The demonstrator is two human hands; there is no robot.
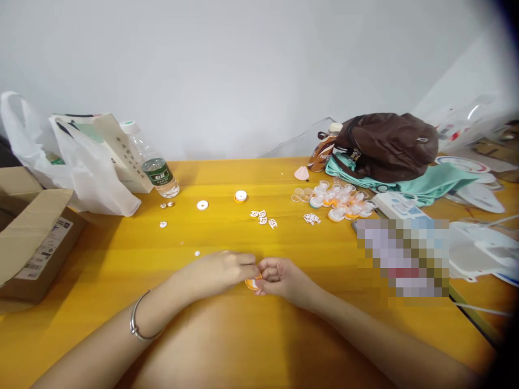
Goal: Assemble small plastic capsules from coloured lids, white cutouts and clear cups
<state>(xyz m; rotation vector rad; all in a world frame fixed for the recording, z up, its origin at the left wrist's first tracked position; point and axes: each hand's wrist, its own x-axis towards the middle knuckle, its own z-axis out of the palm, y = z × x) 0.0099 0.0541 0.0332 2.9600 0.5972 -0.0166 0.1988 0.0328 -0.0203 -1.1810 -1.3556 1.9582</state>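
Observation:
Between my two hands is a small round orange case (251, 284) with something white inside it. My left hand (227, 273), with a silver bangle on the wrist, reaches over the case from above, fingers closed on its top edge. From the other side my right hand (284, 278) pinches it, with the thumb at the white middle and the fingers curled. My fingers cover part of the case. Beyond my hands lie several white spoked pieces (263, 217), an orange and white round case (240, 196) and a white ring (202, 205). A small white disc (197, 253) lies near my left hand.
At right are a cluster of clear-topped round cases (344, 201), more white pieces (312, 218), a brown bag (389, 146) and a drink bottle (323, 148). At left stand a cardboard box (48, 259), a plastic bag (93, 173) and a water bottle (160, 175).

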